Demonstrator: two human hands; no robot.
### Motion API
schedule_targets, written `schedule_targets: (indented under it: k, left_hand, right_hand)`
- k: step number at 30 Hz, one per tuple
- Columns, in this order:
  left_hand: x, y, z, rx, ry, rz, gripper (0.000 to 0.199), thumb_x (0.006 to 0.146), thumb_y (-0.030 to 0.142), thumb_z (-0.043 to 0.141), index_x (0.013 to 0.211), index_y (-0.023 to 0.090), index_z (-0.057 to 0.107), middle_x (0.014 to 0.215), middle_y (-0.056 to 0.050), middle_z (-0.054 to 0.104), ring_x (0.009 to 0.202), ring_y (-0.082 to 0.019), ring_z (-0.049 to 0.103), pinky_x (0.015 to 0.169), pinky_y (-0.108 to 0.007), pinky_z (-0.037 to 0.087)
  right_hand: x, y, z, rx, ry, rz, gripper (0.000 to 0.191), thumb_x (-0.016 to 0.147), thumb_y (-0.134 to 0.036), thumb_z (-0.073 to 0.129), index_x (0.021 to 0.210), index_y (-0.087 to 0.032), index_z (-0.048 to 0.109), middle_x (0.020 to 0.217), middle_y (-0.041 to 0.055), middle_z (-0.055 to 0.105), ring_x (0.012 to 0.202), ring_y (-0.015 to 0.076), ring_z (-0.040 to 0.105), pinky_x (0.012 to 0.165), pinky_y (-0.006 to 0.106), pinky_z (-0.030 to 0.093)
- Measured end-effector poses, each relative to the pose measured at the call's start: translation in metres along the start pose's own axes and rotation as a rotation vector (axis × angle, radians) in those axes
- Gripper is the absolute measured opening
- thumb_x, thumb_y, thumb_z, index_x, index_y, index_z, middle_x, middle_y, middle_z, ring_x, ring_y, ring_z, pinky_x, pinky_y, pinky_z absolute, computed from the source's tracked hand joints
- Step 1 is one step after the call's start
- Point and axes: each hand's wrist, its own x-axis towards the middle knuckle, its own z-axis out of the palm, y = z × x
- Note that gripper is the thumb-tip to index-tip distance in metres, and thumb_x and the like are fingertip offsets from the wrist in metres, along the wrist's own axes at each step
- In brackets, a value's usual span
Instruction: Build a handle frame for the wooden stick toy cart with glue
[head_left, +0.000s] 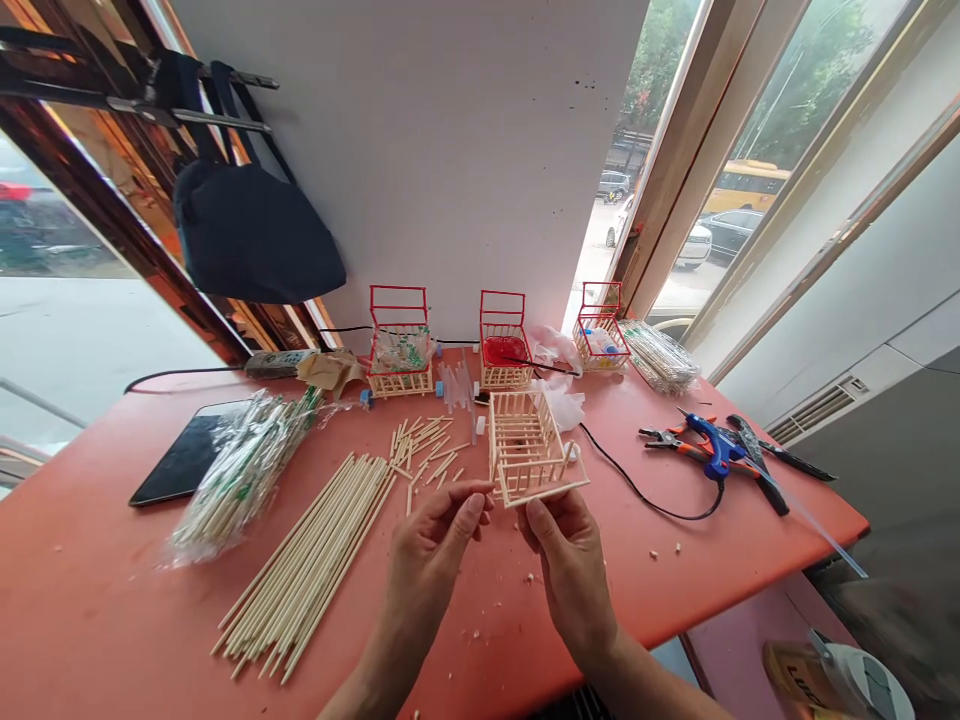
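Note:
A small crate-like basket of pale wooden sticks [523, 430] is tilted over the middle of the table. My right hand [570, 560] grips its near edge, thumb on top and fingers beneath. My left hand [441, 535] is pinched closed beside the basket's near left corner; whatever its fingertips hold, if anything, is too small to make out. Short cut sticks [424, 447] lie just beyond my left hand. To its left rests a bundle of long round sticks [307, 565].
Three baskets with red handles, left [399, 350], middle [505, 345] and right [602, 335], stand along the wall. A blue glue gun [716, 445] lies among pliers [667, 440] at right. Wrapped sticks [247, 470] overlap a dark tablet [180, 455] at left.

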Motion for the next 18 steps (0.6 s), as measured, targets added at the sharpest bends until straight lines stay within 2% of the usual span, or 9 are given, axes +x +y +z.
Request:
schedule_targets:
  k: [8, 18]
  left_hand:
    - [-0.0012, -0.0010, 0.0068, -0.332, -0.094, -0.193, 0.027, 0.088, 0.042, 0.073, 0.098, 0.017, 0.076, 0.080, -0.005, 0.069, 0.073, -0.016, 0.062, 0.064, -0.026, 0.052]
    - [-0.0016, 0.0074, 0.0101, -0.390, -0.092, -0.281, 0.025, 0.080, 0.037, 0.082, 0.089, 0.015, 0.077, 0.078, -0.005, 0.070, 0.067, -0.014, 0.062, 0.063, -0.025, 0.052]
  right_hand:
    - [-0.0029, -0.0011, 0.0005, -0.071, -0.041, -0.047, 0.017, 0.086, -0.038, 0.078, 0.091, -0.022, 0.073, 0.077, 0.0011, 0.069, 0.068, 0.0142, 0.057, 0.066, 0.027, 0.047]
    - [-0.0071, -0.0055, -0.0017, -0.102, -0.165, -0.055, 0.014, 0.091, -0.035, 0.073, 0.091, -0.022, 0.074, 0.088, 0.0038, 0.072, 0.082, 0.0173, 0.064, 0.074, 0.029, 0.052]
